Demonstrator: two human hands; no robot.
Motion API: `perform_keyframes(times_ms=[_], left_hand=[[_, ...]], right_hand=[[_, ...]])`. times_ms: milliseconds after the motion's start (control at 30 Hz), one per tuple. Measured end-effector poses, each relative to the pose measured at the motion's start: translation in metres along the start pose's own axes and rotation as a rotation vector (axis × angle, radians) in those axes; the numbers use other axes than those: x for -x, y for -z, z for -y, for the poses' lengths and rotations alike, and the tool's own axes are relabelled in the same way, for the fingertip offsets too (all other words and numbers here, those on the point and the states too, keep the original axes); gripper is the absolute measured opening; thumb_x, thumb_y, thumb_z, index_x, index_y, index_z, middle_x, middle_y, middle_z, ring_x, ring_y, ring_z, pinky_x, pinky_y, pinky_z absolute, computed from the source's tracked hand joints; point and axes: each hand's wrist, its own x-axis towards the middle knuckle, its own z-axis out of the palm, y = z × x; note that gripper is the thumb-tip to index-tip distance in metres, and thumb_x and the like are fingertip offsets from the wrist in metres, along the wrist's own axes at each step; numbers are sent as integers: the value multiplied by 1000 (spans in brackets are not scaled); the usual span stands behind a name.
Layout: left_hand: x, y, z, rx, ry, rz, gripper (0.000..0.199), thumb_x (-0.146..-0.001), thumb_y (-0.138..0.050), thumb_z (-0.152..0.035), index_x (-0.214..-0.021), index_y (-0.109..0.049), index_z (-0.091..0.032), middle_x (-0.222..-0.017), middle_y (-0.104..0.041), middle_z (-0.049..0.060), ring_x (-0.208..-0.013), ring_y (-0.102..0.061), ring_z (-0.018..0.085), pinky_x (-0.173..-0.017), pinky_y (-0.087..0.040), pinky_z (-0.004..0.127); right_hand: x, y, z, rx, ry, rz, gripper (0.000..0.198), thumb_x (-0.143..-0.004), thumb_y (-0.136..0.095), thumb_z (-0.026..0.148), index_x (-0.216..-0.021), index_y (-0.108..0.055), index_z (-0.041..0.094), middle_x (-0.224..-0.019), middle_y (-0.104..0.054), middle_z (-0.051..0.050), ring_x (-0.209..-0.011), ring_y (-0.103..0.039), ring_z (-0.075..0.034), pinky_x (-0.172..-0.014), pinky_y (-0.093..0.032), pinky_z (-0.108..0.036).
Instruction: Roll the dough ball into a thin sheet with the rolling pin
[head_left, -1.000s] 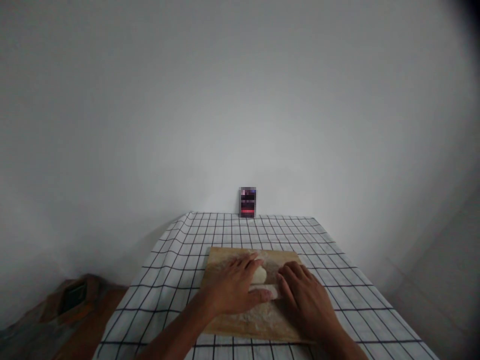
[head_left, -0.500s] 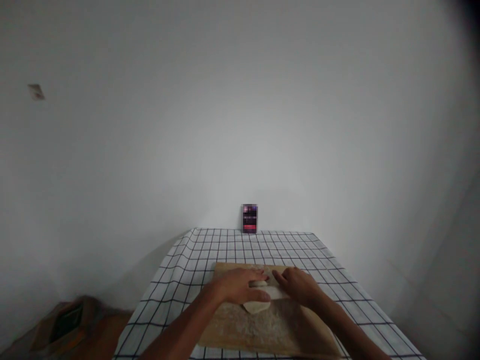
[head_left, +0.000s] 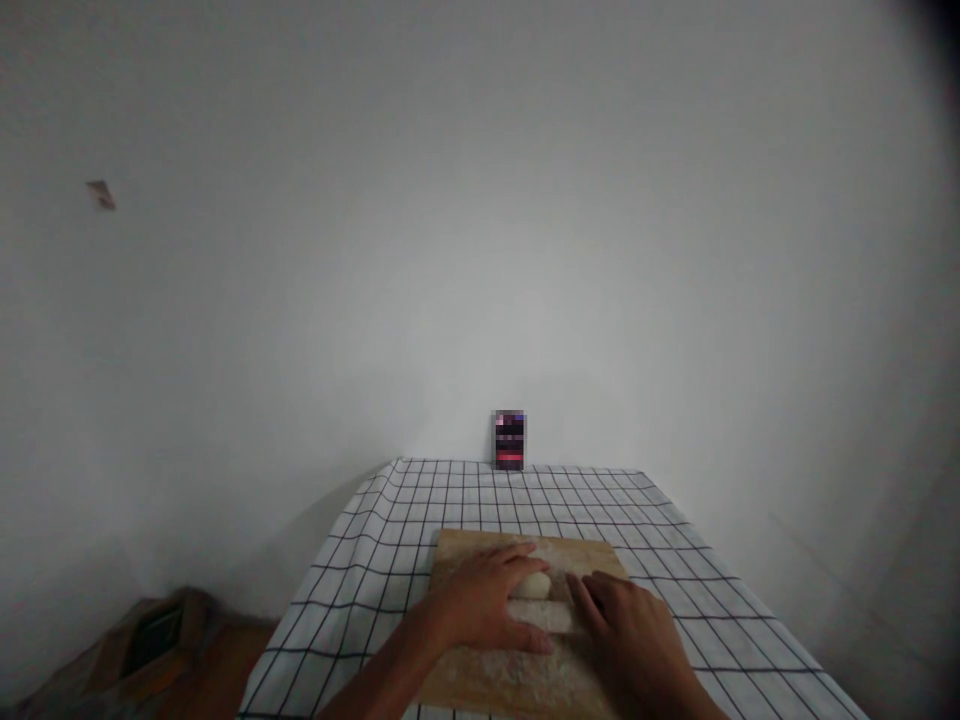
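Observation:
A pale, floury rod, seemingly a rolling pin (head_left: pixel 553 616), lies crosswise between my hands on a wooden board (head_left: pixel 517 680). A rounded piece of white dough (head_left: pixel 531 586) shows just beyond it. My left hand (head_left: pixel 495 598) is spread over the left side of the dough and pin, its thumb on the near side and its fingers on the far side. The pin's left end is hidden beneath this hand. My right hand (head_left: pixel 630 620) is curled over the pin's right end, with the index finger stretched forward.
Loose flour dusts the board, which rests on a table with a white, black-checked cloth (head_left: pixel 360 570). A dark, pixelated upright object (head_left: pixel 509 440) leans at the back against the grey wall (head_left: pixel 480 250). A brown box (head_left: pixel 154 640) sits low at the left.
The pin has come nearer to me, and the dough now shows on its far side rather than mainly on its near side. Both hands have shifted toward me. The view has turned slightly left.

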Motion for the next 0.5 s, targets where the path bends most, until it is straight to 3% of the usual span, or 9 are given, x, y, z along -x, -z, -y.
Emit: perform_keyframes(times_ms=[300, 400, 500], left_hand=[[-4, -6, -1, -36, -3, -22, 86, -74, -81, -71, -147, -59, -31, -165, -45, 10, -149, -44, 37, -124, -32, 55], [-5, -10, 2, -66, -3, -48, 84, -75, -81, -69, -146, -60, -32, -165, -44, 9, -149, -44, 37, -124, -33, 56], [-5, -13, 3, -92, -11, -72, 80, -76, -82, -67, -145, -61, -33, -163, -47, 8, -147, -46, 37, -124, -34, 55]], right_hand=[[5, 1, -3, -86, 16, 20, 46, -107, -34, 38, -82, -71, 24, -89, -75, -7, -82, -71, -22, -74, -50, -33], [8, 27, 9, -310, 122, -109, 36, -103, -44, 45, -95, -73, 25, -101, -74, -9, -97, -70, -25, -89, -53, -40], [33, 52, 25, -751, 283, -170, 35, -105, -46, 51, -114, -70, 28, -119, -71, -10, -114, -66, -27, -98, -54, -41]])
